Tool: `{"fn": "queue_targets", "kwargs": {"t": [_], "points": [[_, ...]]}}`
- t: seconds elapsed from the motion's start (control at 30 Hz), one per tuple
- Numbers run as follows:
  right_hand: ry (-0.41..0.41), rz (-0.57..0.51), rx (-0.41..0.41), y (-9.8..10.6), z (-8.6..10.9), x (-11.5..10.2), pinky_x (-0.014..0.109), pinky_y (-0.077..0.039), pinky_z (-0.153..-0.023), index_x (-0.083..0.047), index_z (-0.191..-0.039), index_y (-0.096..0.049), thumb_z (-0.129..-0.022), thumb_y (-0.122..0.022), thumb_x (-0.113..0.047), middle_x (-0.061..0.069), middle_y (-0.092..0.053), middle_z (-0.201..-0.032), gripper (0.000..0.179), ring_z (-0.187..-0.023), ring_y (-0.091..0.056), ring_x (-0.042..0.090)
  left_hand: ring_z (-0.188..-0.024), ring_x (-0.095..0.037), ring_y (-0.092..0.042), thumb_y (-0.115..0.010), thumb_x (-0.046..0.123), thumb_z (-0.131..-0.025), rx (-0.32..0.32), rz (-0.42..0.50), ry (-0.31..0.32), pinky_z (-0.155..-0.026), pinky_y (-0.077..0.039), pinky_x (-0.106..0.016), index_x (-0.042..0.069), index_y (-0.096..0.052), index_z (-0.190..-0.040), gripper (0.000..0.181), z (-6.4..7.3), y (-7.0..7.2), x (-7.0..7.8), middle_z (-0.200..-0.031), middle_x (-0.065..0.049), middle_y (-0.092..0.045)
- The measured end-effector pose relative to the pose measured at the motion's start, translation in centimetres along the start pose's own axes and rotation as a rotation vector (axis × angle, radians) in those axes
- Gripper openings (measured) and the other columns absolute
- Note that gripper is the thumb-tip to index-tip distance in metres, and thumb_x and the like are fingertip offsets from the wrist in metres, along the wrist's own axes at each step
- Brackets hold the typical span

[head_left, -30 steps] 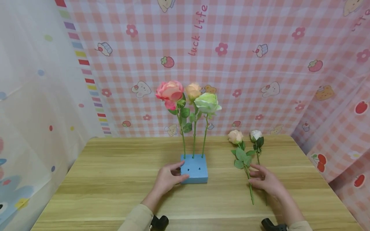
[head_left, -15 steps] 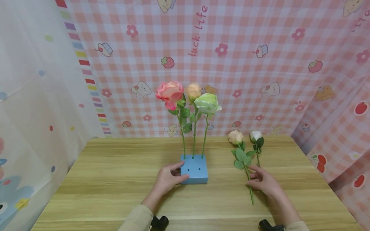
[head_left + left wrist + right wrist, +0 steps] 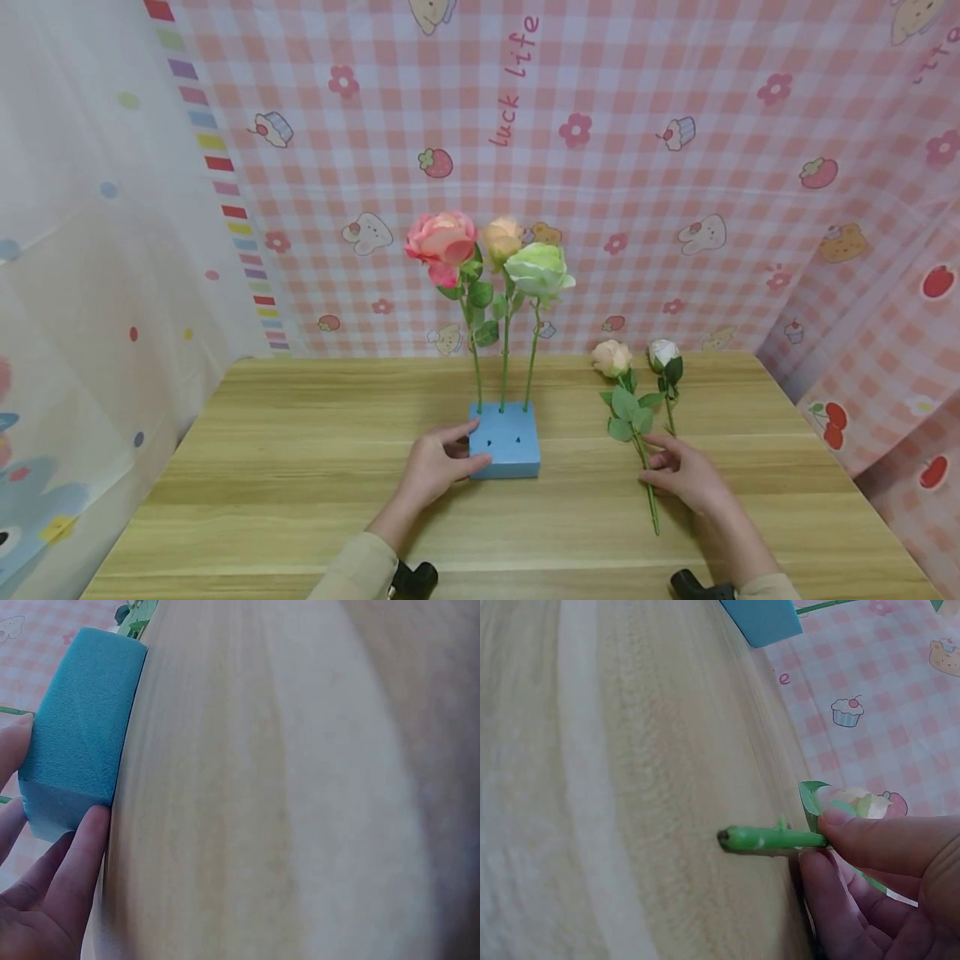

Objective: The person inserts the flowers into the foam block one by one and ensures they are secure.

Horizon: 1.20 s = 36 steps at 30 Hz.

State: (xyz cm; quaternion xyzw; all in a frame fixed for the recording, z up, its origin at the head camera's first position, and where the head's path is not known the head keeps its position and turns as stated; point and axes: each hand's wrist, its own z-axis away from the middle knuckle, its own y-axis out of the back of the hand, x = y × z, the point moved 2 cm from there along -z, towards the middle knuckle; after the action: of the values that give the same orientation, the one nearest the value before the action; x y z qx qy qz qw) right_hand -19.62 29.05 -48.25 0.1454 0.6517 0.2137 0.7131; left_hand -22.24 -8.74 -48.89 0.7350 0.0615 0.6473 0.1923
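Note:
A blue foam block (image 3: pixel 504 460) sits on the table with a pink rose (image 3: pixel 442 242), a pale orange rose (image 3: pixel 501 238) and a green rose (image 3: pixel 538 268) standing upright along its back edge. Two small holes show in its top nearer the front. My left hand (image 3: pixel 438 462) grips the block's left side, thumb on top at the front; the left wrist view has fingers against the foam (image 3: pixel 86 712). At the right, my right hand (image 3: pixel 686 475) pinches the stem of a peach rose (image 3: pixel 612 358) between thumb and fingers. The cut stem end (image 3: pixel 769 838) points out past the fingertips in the right wrist view.
A white rose (image 3: pixel 664 354) lies just right of the peach one, its lower stem partly hidden behind my right hand. The wooden table (image 3: pixel 300 467) ends at the back against a pink checked cloth (image 3: pixel 630 192). Black wrist devices (image 3: pixel 415 578) show at both wrists.
My right hand has shifted slightly left, and its thumb and fingers have closed on the peach rose's stem. The left hand and block have stayed in place.

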Motion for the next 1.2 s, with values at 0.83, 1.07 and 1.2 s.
{"fn": "queue_targets", "kwargs": {"t": [0.83,1.07,1.2], "points": [[-0.032,-0.067,0.001,-0.6,-0.4,-1.2,0.031,-0.059,-0.068,0.019,-0.128,-0.048,-0.091,-0.065,0.006,0.015,-0.056,-0.099,0.043,-0.083,-0.061,0.019,-0.099,-0.025,-0.065,-0.085,0.032,-0.080,0.001,-0.025,-0.003,-0.074,-0.057,-0.028,0.012,-0.066,-0.132,0.058,0.0,0.0,-0.1,-0.122,-0.015,-0.065],[-0.017,-0.098,0.053,-0.4,-0.6,-2.2,0.031,-0.059,-0.070,0.017,-0.129,-0.049,-0.092,-0.066,0.003,0.017,-0.055,-0.103,0.043,-0.085,-0.060,0.018,-0.100,-0.026,-0.065,-0.084,0.031,-0.081,0.000,-0.021,-0.004,-0.074,-0.058,-0.029,0.013,-0.066,-0.132,0.058,0.0,0.0,-0.1,-0.121,-0.015,-0.064],[0.022,-0.052,0.094,-0.4,-0.7,-3.0,0.031,-0.059,-0.068,0.015,-0.125,-0.052,-0.092,-0.066,0.002,0.017,-0.058,-0.102,0.038,-0.085,-0.061,0.019,-0.101,-0.027,-0.065,-0.084,0.032,-0.081,-0.005,-0.017,0.000,-0.074,-0.058,-0.030,0.014,-0.065,-0.133,0.058,0.1,0.0,-0.2,-0.121,-0.015,-0.064]]}}
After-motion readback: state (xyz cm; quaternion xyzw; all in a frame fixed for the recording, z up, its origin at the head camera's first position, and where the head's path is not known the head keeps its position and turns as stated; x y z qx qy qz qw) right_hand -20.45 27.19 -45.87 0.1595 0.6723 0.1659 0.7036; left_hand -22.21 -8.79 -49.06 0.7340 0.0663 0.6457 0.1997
